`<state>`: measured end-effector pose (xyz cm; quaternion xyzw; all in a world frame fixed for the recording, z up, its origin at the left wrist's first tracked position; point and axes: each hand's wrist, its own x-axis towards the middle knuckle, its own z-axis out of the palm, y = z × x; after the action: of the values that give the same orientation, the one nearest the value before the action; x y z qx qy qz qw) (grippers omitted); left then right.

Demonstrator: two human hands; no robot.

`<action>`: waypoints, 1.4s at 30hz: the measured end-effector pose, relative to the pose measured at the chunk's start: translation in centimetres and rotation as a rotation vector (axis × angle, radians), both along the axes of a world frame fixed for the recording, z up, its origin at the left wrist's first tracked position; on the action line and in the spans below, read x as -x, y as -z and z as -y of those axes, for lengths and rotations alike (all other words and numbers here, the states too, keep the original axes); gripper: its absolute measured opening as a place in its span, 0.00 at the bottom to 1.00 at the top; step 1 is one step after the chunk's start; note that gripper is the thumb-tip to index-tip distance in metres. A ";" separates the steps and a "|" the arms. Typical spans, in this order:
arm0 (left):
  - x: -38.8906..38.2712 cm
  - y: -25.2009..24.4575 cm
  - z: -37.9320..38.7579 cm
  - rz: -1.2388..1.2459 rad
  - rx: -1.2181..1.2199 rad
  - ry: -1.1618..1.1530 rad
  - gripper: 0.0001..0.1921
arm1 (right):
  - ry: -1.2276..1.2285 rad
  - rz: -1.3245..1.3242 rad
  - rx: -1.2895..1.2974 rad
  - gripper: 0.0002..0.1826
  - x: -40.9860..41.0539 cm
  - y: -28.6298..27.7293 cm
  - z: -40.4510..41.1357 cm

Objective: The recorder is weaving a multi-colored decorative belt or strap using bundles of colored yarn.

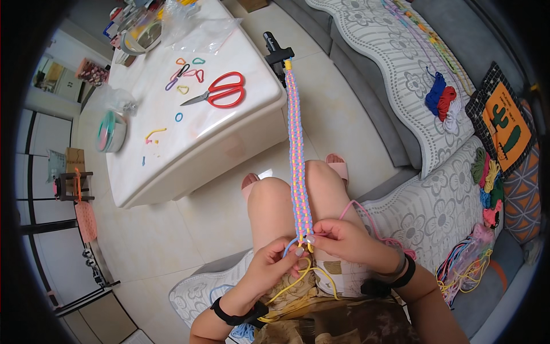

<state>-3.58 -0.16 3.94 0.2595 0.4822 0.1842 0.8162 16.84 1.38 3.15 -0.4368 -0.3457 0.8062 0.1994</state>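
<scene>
A long braided cord strap [296, 150] in blue, pink and yellow stretches from a black clamp [279, 56] down between my knees. Its lower end lies between my two hands. My left hand [275, 260] is closed around a blue cord [290, 245] that curves out of the strap's end, its thumb beside the yellow strands. My right hand [350, 243] pinches at the strap's lower right corner, where a pink cord [322, 234] runs into its fingers. Loose yellow cords [292, 286] hang below onto my lap. The exact fingertip grip is partly hidden.
Red-handled scissors [223, 91], several small carabiner clips [182, 89] and cord scraps [154, 134] lie on the white table [193, 142] at left. Cord bundles [442, 101] and a bag of cords [466, 262] rest on the sofa [412, 206] at right.
</scene>
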 end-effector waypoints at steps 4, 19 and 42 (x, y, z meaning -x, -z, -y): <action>-0.6 0.2 -0.4 -0.002 -0.039 0.004 0.08 | -0.018 -0.077 -0.034 0.07 -0.2 1.5 0.6; -1.2 1.5 -1.7 0.097 0.076 -0.072 0.10 | 0.069 0.139 -0.368 0.09 -0.7 1.1 1.4; -0.8 0.8 -1.6 -0.147 -0.188 0.048 0.08 | -0.005 0.146 -0.430 0.06 -1.4 0.6 1.4</action>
<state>-2.82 1.46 3.17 0.3592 0.5149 0.1897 0.7549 18.25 -0.05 2.55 -0.4405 -0.5243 0.6806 0.2604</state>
